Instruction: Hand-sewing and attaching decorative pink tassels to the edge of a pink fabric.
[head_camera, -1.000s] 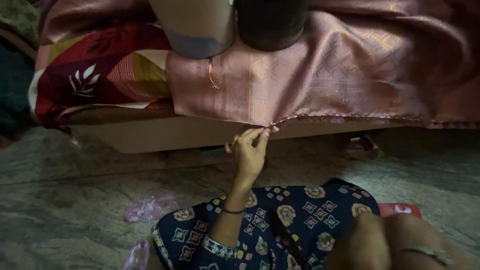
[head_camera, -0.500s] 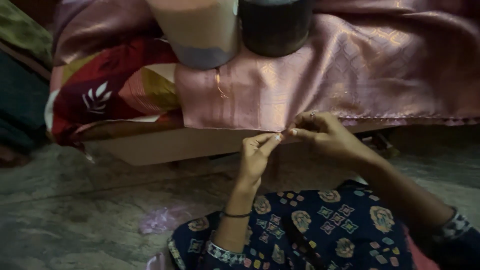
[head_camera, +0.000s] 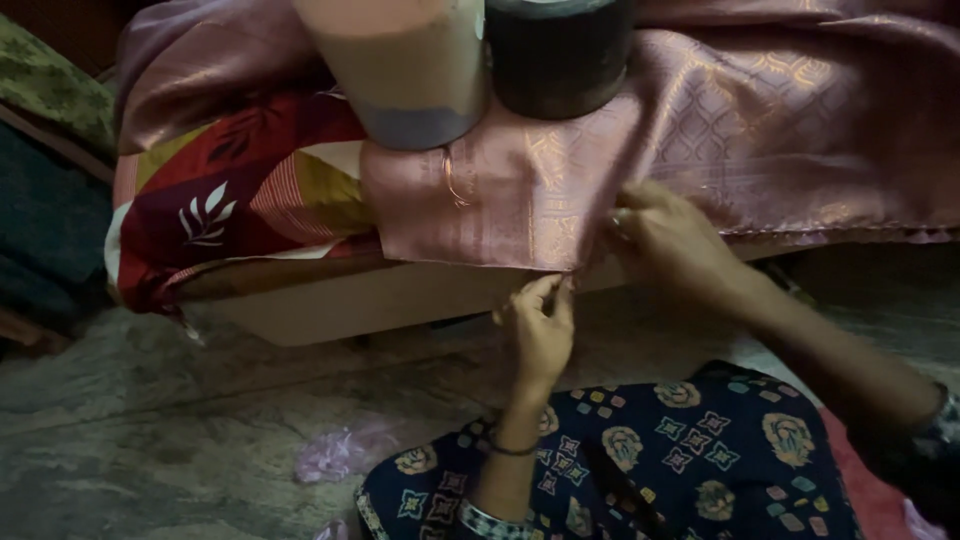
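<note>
lap: dark blue floral-print clothing (head_camera: 700, 470), closest to the camera
floor: small crumpled pink plastic scrap (head_camera: 340, 452) lying left of the knee
left hand (head_camera: 540, 325): fingers pinched tight on the bottom hem of the pink silk cloth (head_camera: 700, 150)
right hand (head_camera: 670, 240): fingers curled, gripping that same hem just beside the left
cloth: draped over the bed edge (head_camera: 330, 300)
further back: beige jar (head_camera: 405, 60) and dark jar (head_camera: 560, 50) sitting on the cloth

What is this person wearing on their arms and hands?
Both hands are bare, with no gloves. The left hand has a thin dark band round the wrist, and the forearm above it is uncovered. The right hand seems to have a small ring on one finger, though it is blurred. At the right wrist a patterned cuff shows at the frame edge.
</note>
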